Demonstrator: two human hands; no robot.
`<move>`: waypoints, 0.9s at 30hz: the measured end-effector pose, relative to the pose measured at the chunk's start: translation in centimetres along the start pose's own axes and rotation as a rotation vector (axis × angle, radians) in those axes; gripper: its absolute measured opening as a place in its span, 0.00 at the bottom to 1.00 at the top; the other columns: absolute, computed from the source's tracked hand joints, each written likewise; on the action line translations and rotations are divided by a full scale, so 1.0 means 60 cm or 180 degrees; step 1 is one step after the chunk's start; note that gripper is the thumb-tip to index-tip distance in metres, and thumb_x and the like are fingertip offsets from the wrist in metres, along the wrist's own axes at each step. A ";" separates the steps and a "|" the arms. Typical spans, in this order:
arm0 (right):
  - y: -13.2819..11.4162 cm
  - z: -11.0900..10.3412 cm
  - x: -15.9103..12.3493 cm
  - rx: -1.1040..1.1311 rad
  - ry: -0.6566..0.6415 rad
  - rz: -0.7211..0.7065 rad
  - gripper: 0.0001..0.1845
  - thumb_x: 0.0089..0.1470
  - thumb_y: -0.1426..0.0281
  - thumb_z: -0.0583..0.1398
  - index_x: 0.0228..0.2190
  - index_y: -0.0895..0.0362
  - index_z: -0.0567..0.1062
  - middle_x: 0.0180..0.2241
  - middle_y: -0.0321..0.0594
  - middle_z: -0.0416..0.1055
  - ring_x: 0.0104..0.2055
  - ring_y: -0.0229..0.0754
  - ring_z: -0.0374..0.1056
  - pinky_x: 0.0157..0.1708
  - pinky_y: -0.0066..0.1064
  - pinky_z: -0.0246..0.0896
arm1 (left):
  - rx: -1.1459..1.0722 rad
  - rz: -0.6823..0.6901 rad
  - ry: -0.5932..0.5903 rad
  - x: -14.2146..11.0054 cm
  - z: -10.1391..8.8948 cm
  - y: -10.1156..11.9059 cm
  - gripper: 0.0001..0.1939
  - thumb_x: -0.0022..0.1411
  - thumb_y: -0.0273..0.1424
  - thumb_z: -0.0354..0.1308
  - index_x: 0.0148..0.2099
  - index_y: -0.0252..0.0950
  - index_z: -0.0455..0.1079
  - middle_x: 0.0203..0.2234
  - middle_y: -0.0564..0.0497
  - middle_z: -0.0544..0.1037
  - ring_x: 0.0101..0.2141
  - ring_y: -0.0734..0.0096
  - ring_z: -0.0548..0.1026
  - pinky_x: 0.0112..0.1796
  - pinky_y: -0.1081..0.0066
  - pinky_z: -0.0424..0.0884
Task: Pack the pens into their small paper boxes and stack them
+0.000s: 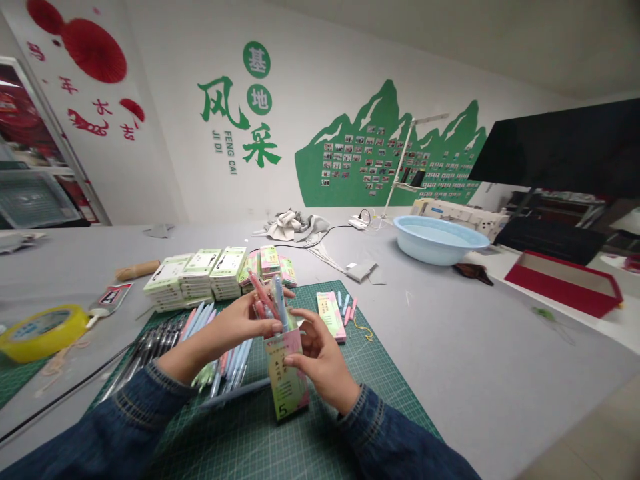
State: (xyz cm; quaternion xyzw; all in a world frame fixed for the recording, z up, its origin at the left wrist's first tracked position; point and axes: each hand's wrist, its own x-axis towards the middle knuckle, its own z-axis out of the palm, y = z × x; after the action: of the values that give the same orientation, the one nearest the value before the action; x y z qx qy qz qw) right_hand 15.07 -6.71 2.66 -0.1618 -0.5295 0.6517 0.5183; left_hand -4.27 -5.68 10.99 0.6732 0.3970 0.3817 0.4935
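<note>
My left hand [250, 313] is closed around a bunch of pink and blue pens [279, 300], whose lower ends sit in the open top of a small printed box [287, 373]. That box stands nearly upright over the green cutting mat [370, 393], gripped by my right hand [323, 357] with the thumb on its front. Left of the box, pink, blue and green pens [235, 363] lie loose on the mat beside several dark clear-barrelled pens [155, 340]. A similar printed box [331, 315] lies to the right, near short pink and blue pieces [346, 307].
Stacked white-green boxes [197, 273] and pink-green boxes [270, 260] stand behind the mat. At left are a yellow tape roll [45, 333] and a tube [111, 297]. A blue basin [440, 240], sewing machine [460, 217] and red box [565, 283] are at right. Cloth [295, 227] lies at the back.
</note>
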 end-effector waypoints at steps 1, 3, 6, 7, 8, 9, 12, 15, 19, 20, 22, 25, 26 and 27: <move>-0.001 0.000 0.000 -0.0016 0.0004 -0.0011 0.37 0.42 0.76 0.72 0.53 0.47 0.70 0.35 0.31 0.72 0.37 0.39 0.72 0.37 0.27 0.64 | 0.0007 0.0022 0.0130 -0.001 -0.001 0.006 0.32 0.52 0.41 0.70 0.58 0.40 0.69 0.49 0.45 0.76 0.45 0.57 0.75 0.46 0.62 0.72; -0.003 0.002 -0.001 -0.0048 0.0006 -0.0001 0.37 0.42 0.76 0.72 0.53 0.48 0.70 0.35 0.31 0.72 0.36 0.38 0.72 0.36 0.27 0.64 | 0.0012 0.0132 0.0356 -0.002 -0.002 0.016 0.31 0.55 0.42 0.68 0.59 0.41 0.68 0.53 0.44 0.74 0.47 0.57 0.73 0.45 0.64 0.71; -0.005 0.006 -0.002 -0.0089 -0.0005 0.0033 0.36 0.43 0.77 0.72 0.53 0.47 0.70 0.36 0.31 0.72 0.35 0.37 0.71 0.35 0.26 0.63 | -0.0081 0.0336 0.0728 0.000 -0.001 0.026 0.23 0.63 0.45 0.60 0.57 0.41 0.70 0.51 0.44 0.74 0.46 0.61 0.72 0.44 0.67 0.70; -0.005 0.007 -0.002 -0.0099 -0.0008 0.0042 0.36 0.43 0.78 0.71 0.53 0.47 0.70 0.36 0.31 0.72 0.35 0.37 0.70 0.35 0.26 0.63 | -0.0110 0.0368 0.0885 0.001 -0.001 0.028 0.21 0.65 0.46 0.57 0.55 0.40 0.72 0.46 0.45 0.75 0.43 0.64 0.73 0.42 0.68 0.70; -0.005 0.007 -0.003 -0.0103 -0.0008 0.0045 0.36 0.43 0.78 0.71 0.53 0.47 0.70 0.36 0.31 0.72 0.34 0.37 0.70 0.35 0.26 0.63 | -0.0135 0.0373 0.1030 0.002 0.000 0.029 0.21 0.67 0.47 0.55 0.53 0.40 0.73 0.41 0.47 0.75 0.39 0.67 0.72 0.38 0.70 0.70; -0.005 0.007 -0.003 -0.0111 -0.0001 0.0046 0.36 0.43 0.78 0.71 0.53 0.47 0.70 0.36 0.31 0.72 0.34 0.37 0.70 0.35 0.26 0.63 | -0.0148 0.0355 0.1145 0.003 -0.001 0.029 0.21 0.67 0.48 0.54 0.50 0.39 0.74 0.36 0.50 0.74 0.34 0.70 0.71 0.35 0.72 0.68; -0.004 0.006 -0.003 -0.0163 0.0012 0.0045 0.36 0.43 0.78 0.71 0.53 0.47 0.70 0.37 0.31 0.72 0.35 0.37 0.71 0.36 0.27 0.63 | -0.0147 0.0257 0.1305 0.003 -0.005 0.030 0.20 0.64 0.49 0.58 0.43 0.37 0.75 0.27 0.54 0.69 0.28 0.75 0.66 0.29 0.76 0.64; -0.003 0.004 -0.003 -0.0218 0.0015 0.0050 0.35 0.43 0.77 0.71 0.53 0.47 0.70 0.39 0.33 0.73 0.36 0.38 0.71 0.36 0.28 0.64 | -0.0101 0.0251 0.1259 0.002 -0.012 0.034 0.19 0.64 0.48 0.58 0.40 0.36 0.74 0.26 0.55 0.68 0.26 0.77 0.64 0.27 0.77 0.60; -0.002 0.005 -0.004 -0.0246 -0.0040 0.0094 0.35 0.43 0.77 0.71 0.53 0.47 0.70 0.40 0.34 0.73 0.38 0.40 0.71 0.38 0.30 0.64 | 0.0166 0.0227 0.1029 0.002 -0.018 0.044 0.18 0.63 0.47 0.59 0.34 0.35 0.72 0.23 0.56 0.68 0.23 0.78 0.62 0.24 0.77 0.58; -0.002 0.005 -0.004 -0.0244 -0.0055 0.0101 0.35 0.44 0.77 0.71 0.53 0.47 0.70 0.40 0.34 0.73 0.38 0.40 0.71 0.38 0.31 0.64 | 0.0243 0.0196 0.0923 0.002 -0.018 0.047 0.19 0.63 0.47 0.60 0.32 0.35 0.71 0.22 0.56 0.68 0.23 0.78 0.62 0.24 0.77 0.58; -0.001 0.006 -0.005 -0.0241 -0.0063 0.0104 0.36 0.44 0.77 0.71 0.54 0.47 0.70 0.39 0.34 0.73 0.38 0.40 0.71 0.38 0.30 0.64 | 0.0348 0.0139 0.0800 0.003 -0.018 0.050 0.19 0.63 0.47 0.60 0.32 0.35 0.73 0.21 0.56 0.69 0.22 0.77 0.63 0.24 0.76 0.59; 0.002 0.005 -0.005 -0.0236 -0.0057 0.0095 0.36 0.44 0.77 0.70 0.54 0.47 0.70 0.37 0.32 0.71 0.37 0.40 0.71 0.37 0.30 0.63 | 0.0273 0.0183 0.1035 0.005 -0.015 0.054 0.18 0.62 0.47 0.61 0.37 0.36 0.77 0.26 0.53 0.72 0.25 0.76 0.66 0.25 0.77 0.61; 0.003 0.004 -0.004 -0.0224 -0.0042 0.0089 0.36 0.44 0.77 0.70 0.54 0.47 0.70 0.36 0.32 0.70 0.37 0.39 0.71 0.36 0.29 0.62 | 0.0181 0.0255 0.1158 0.006 -0.014 0.056 0.18 0.62 0.46 0.61 0.39 0.36 0.78 0.27 0.53 0.73 0.26 0.76 0.67 0.25 0.76 0.62; 0.004 0.002 -0.004 -0.0210 -0.0025 0.0083 0.36 0.43 0.77 0.71 0.54 0.47 0.70 0.35 0.31 0.69 0.36 0.39 0.71 0.35 0.29 0.62 | 0.0073 0.0356 0.1278 0.006 -0.014 0.059 0.18 0.62 0.46 0.61 0.40 0.36 0.78 0.28 0.52 0.73 0.26 0.76 0.68 0.25 0.76 0.63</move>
State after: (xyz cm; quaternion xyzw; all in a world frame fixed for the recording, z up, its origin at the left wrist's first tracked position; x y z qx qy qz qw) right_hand 14.92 -6.95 2.41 -0.1832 -0.5507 0.6412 0.5020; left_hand -4.33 -5.74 14.64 0.6102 0.4537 0.5304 0.3747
